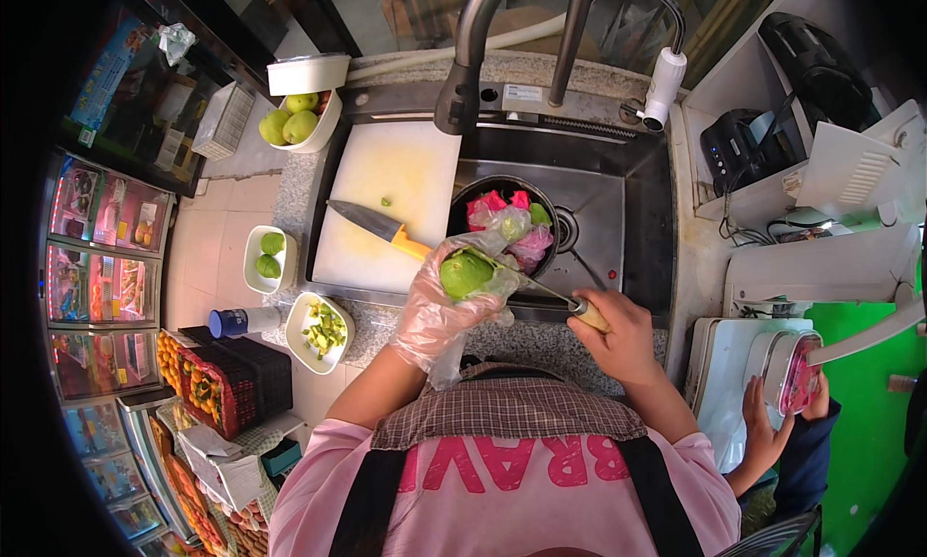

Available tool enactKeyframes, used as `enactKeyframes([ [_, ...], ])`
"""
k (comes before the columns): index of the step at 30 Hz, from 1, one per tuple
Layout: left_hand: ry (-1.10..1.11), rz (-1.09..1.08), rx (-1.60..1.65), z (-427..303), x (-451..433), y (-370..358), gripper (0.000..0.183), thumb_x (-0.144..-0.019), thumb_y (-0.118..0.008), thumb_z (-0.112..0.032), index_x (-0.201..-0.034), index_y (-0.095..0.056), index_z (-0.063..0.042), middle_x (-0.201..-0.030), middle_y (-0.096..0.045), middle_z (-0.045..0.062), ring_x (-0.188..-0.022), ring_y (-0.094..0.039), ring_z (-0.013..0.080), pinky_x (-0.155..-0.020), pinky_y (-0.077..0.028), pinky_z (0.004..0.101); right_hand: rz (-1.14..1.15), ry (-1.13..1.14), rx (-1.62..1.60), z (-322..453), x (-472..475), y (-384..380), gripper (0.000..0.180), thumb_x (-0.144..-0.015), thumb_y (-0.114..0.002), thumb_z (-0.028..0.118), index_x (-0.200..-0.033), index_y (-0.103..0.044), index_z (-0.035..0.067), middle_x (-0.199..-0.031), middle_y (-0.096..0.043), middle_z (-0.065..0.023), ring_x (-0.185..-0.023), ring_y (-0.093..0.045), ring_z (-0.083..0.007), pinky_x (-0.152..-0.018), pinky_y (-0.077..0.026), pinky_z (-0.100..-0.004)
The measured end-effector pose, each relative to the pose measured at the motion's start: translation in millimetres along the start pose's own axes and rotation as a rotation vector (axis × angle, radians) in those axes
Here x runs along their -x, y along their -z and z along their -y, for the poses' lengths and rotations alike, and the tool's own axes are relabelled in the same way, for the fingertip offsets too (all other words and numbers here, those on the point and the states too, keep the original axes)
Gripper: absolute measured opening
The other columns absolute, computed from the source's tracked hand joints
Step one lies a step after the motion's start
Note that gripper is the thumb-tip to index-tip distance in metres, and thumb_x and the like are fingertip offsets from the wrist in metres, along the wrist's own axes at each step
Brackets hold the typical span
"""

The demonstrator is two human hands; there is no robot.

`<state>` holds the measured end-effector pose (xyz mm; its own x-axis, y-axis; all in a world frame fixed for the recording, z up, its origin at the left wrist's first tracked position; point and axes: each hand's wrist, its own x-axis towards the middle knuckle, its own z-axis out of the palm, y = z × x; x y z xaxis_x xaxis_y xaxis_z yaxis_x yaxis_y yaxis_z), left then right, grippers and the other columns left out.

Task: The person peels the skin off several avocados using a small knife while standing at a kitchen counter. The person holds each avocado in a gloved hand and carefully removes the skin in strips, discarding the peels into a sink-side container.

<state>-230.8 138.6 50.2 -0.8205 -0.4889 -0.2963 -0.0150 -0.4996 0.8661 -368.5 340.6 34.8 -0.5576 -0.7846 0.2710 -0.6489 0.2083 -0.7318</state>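
My left hand (442, 303), in a clear plastic glove, holds a green fruit (465, 273) near the sink's front edge. My bare right hand (617, 334) grips the wooden handle (592, 315) of a thin metal peeling tool, whose metal part reaches to the fruit. Beyond the fruit, a dark round bowl (554, 231) in the sink holds pink and green peels and crumpled clear plastic. Left of it, a knife (366, 219) with a yellow handle lies on a white cutting board (398, 151), near a small green scrap.
Faucets rise behind the sink (601, 195). Left stand a tub of green fruits (326, 130), a tub with two peeled green fruits (250, 267), a tub of green trimmings (344, 343) and a blue-lidded container (242, 322). At right, another person's hands (768, 427) hold a clear container.
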Motion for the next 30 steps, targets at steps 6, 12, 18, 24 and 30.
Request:
enactKeyframes([
  [6, -0.158, 0.104, -0.048, 8, -7, 1, 0.048, -0.078, -0.069, 0.0, -0.118, -0.044, -0.005, -0.11, -0.059, 0.014, -0.095, -0.065, 0.0266, -0.064, -0.059, 0.0344, -0.035, -0.078, -0.023, -3, -4, 1, 0.03, -0.077, -0.073, 0.012, -0.103, -0.064, 0.0, -0.087, -0.065, -0.0149, -0.074, -0.064, -0.0292, -0.069, -0.051, -0.0323],
  [12, -0.084, 0.125, 0.309, -1, -3, 0, 0.039, -0.09, -0.063, -0.03, -0.115, -0.048, -0.004, -0.103, -0.06, 0.014, -0.092, -0.064, 0.0271, -0.065, -0.057, 0.0383, 0.033, -0.111, -0.174, -4, -3, 10, 0.033, -0.079, -0.074, 0.017, -0.106, -0.064, 0.002, -0.089, -0.065, -0.015, -0.076, -0.066, -0.0286, -0.068, -0.051, -0.0331],
  [18, -0.083, 0.064, 0.401, 5, -14, 11, 0.054, -0.09, -0.055, -0.052, -0.122, -0.048, -0.009, -0.11, -0.059, 0.019, -0.089, -0.065, 0.0327, -0.057, -0.053, 0.0295, 0.076, -0.051, -0.185, -2, 2, 3, 0.033, -0.076, -0.074, 0.014, -0.104, -0.064, 0.0, -0.085, -0.065, -0.0131, -0.073, -0.064, -0.0242, -0.068, -0.049, -0.0297],
  [24, -0.095, 0.08, 0.476, 10, -17, 19, 0.043, -0.09, -0.062, -0.037, -0.12, -0.049, -0.008, -0.107, -0.058, 0.017, -0.091, -0.063, 0.033, -0.057, -0.055, 0.0276, 0.147, -0.045, -0.13, 0, 5, -4, 0.033, -0.078, -0.075, 0.02, -0.105, -0.065, 0.003, -0.083, -0.063, -0.013, -0.07, -0.064, -0.0291, -0.063, -0.051, -0.0345],
  [30, -0.09, 0.031, 0.489, 5, -14, 14, 0.045, -0.09, -0.063, -0.031, -0.123, -0.048, -0.004, -0.106, -0.058, 0.016, -0.094, -0.062, 0.0337, -0.059, -0.057, 0.0282, 0.142, -0.049, -0.118, 2, 4, -7, 0.032, -0.079, -0.075, 0.02, -0.104, -0.065, 0.003, -0.084, -0.063, -0.0135, -0.07, -0.064, -0.0289, -0.063, -0.051, -0.0342],
])
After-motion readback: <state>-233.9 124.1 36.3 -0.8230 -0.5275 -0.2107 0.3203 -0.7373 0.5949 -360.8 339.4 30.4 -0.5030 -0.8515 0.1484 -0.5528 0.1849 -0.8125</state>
